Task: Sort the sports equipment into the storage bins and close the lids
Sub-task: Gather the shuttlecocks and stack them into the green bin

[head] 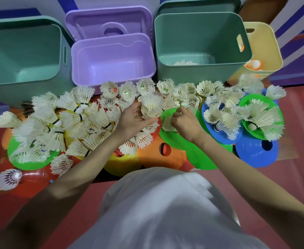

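Several white feather shuttlecocks [72,115] lie heaped on the floor over coloured flat cones, such as a blue one [255,155] and a green one [176,141]. My left hand [131,121] holds a shuttlecock [152,106] by its base, feathers pointing up. My right hand [183,121] pinches another shuttlecock [168,124] over the green cone. Four open bins stand behind: a green one [27,76] at left, a purple one [111,76], a second green one [203,69] with a few shuttlecocks inside, and a yellow one [266,69] holding orange-and-white balls.
The purple lid [110,20] leans behind its bin, and a green lid [198,6] stands behind the right green bin. An orange cone [165,155] and a lone shuttlecock [8,178] lie near my body. My white shirt fills the bottom of the view.
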Tool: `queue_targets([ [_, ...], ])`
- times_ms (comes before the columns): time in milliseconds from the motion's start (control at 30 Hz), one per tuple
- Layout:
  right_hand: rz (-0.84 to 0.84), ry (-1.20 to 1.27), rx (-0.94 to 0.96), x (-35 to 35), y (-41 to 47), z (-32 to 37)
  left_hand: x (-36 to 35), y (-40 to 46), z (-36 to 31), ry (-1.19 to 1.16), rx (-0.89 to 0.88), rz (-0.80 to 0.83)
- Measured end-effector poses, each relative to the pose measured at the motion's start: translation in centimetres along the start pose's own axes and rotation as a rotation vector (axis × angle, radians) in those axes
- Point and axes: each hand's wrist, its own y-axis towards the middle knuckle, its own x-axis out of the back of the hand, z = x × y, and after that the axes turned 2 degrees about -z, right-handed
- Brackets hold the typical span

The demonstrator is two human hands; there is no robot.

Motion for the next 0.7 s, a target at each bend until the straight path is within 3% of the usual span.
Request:
queue_targets([
  [167, -0.127, 0.242, -0.117, 2.1, -1.2, 0.3, 0.1, -0.2, 0.0, 0.024, -0.027, -0.048],
  [333, -0.589, 0.599, -0.387, 5.7, -2.6, 0.5, -0.1, 0.2, 0.5, 0.107, -0.043, -0.075],
  [433, -0.772, 0.655, -0.373, 7.8, -2.9, 1.2, -0.7, 0.5, 0.7, 0.158, -0.041, -0.074],
  [533, -0.747, 0.674, -0.256, 8.3, -2.7, 1.7, -1.4, 0.7, 0.4, 0.21, -0.048, -0.053],
  [633, -0.546, 0.724, -0.178, 7.6, -2.4, 1.7, -2.1, 0.7, -0.2, 0.225, -0.071, -0.023],
  [700, -0.497, 0.775, -0.18, 7.2, -2.3, 1.7, -2.3, 0.6, -0.5, 0.234, -0.098, -0.01],
])
